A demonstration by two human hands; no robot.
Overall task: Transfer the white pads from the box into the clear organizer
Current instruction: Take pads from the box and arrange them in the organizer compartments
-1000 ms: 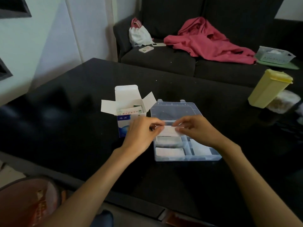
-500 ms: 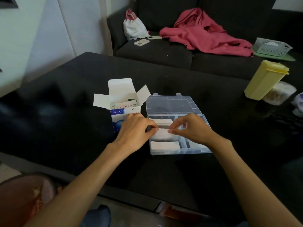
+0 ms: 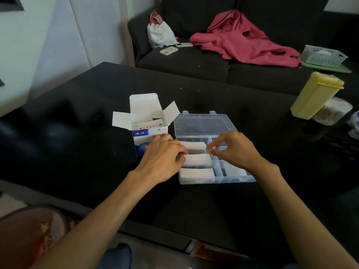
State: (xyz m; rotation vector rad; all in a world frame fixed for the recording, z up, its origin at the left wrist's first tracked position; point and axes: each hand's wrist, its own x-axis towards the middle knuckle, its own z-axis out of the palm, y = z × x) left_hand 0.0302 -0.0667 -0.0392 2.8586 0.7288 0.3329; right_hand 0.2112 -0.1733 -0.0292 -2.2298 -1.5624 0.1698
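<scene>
Now both hands, left hand [image 3: 162,152] and right hand [image 3: 232,148], pinch the ends of a pad [image 3: 193,145] over the organizer's [image 3: 217,178] far-left slot, so it should go down level beside the box [image 3: 148,125], flat and square.

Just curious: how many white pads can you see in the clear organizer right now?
3. One pad held over the far left compartment by both hands, one in the middle left compartment, one in the near left. More may be stacked underneath.
</scene>
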